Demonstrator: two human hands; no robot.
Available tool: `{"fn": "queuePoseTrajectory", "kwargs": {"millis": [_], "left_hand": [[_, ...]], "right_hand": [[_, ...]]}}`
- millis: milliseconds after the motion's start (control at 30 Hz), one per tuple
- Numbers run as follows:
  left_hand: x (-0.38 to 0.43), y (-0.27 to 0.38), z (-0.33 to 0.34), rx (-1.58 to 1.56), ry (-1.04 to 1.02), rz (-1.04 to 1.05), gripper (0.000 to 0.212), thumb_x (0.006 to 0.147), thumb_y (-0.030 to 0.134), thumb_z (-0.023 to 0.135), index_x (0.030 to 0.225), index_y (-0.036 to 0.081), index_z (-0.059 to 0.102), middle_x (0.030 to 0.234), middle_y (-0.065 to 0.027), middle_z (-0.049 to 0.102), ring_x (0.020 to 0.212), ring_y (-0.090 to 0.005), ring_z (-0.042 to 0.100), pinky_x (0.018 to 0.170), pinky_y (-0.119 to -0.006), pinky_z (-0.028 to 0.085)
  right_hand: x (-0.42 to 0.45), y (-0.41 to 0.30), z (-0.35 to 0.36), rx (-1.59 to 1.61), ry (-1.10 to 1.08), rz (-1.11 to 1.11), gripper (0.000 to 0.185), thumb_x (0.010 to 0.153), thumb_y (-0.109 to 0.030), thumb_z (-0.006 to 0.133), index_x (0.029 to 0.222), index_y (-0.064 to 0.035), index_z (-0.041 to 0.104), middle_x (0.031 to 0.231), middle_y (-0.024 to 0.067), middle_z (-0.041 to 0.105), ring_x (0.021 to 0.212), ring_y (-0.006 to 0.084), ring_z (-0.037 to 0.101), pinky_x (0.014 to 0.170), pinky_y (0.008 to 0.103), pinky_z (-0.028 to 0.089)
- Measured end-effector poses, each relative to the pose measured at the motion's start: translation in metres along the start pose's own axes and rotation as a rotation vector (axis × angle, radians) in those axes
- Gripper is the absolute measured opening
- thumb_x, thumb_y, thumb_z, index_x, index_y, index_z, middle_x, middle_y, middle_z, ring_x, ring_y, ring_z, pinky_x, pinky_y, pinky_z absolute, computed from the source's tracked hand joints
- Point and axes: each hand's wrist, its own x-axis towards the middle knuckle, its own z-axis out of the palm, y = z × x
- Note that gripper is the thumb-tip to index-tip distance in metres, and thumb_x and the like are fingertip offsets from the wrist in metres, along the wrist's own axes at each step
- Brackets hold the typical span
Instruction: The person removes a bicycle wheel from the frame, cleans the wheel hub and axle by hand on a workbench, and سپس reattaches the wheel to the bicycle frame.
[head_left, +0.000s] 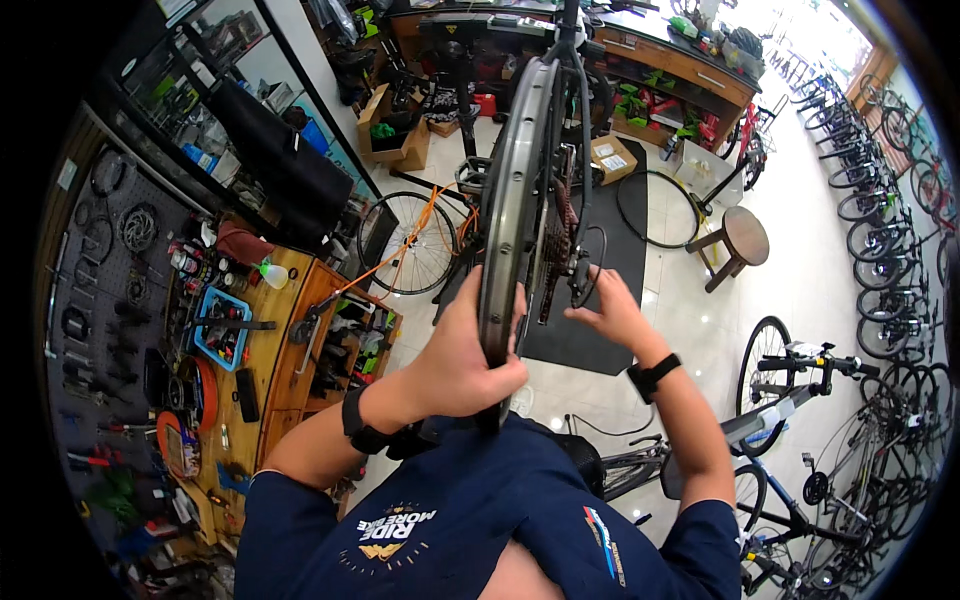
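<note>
A bare bicycle wheel rim (504, 247) without a tire stands upright before me, seen edge-on inside the bicycle frame (587, 135). My left hand (465, 352) clasps its near side, thumb on one flank and fingers on the other. Right of the rim are the cassette (553, 259) and a reddish-brown chain (564, 196). My right hand (619, 311) curls its fingers and thumb about the rear derailleur (581, 279), from which a black cable housing loops. Part of the fingers' contact there is hidden. A pedal (472, 172) shows left of the rim.
At left, a wooden workbench (289, 330) carries a blue tool basket (244, 328) and a phone (245, 394). An orange hose (397, 255) crosses a loose wheel (409, 262). A black mat (630, 217), tire (652, 238) and wooden stool (739, 240) lie ahead; bicycles (780, 397) line the right.
</note>
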Motion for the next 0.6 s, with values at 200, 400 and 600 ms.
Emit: {"fn": "queuePoseTrajectory", "kwargs": {"millis": [200, 400, 600], "left_hand": [[0.005, -0.001, 0.003, -0.002, 0.021, 0.02, 0.047, 0.068, -0.008, 0.062, 0.109, 0.005, 0.042, 0.1, -0.0053, 0.046, 0.074, -0.0091, 0.049, 0.067, -0.025, 0.046], [-0.005, 0.005, -0.002, -0.032, 0.056, 0.02, 0.047, 0.07, -0.003, 0.064, 0.112, 0.002, 0.043, 0.088, -0.0045, 0.048, 0.072, -0.012, 0.05, 0.067, -0.028, 0.046], [-0.001, -0.026, 0.004, 0.209, 0.136, 0.192, 0.052, 0.069, 0.004, 0.065, 0.114, -0.006, 0.043, 0.089, -0.0162, 0.057, 0.078, -0.0301, 0.059, 0.072, -0.038, 0.048]], "right_hand": [[0.091, -0.119, -0.194, -0.334, -0.301, 0.131, 0.064, 0.074, -0.033, 0.083, 0.121, 0.0036, 0.06, 0.113, 0.0238, 0.064, 0.108, 0.0364, 0.062, 0.093, 0.0439, 0.05], [0.169, -0.243, -0.198, -0.342, 0.126, -0.424, 0.063, 0.087, -0.043, 0.066, 0.125, 0.0053, 0.057, 0.129, 0.0275, 0.055, 0.122, 0.0415, 0.051, 0.105, 0.0461, 0.04], [0.198, -0.202, -0.112, -0.316, 0.103, -0.444, 0.07, 0.096, -0.049, 0.056, 0.137, 0.0072, 0.047, 0.139, 0.0278, 0.05, 0.131, 0.0407, 0.046, 0.112, 0.0452, 0.035]]}}
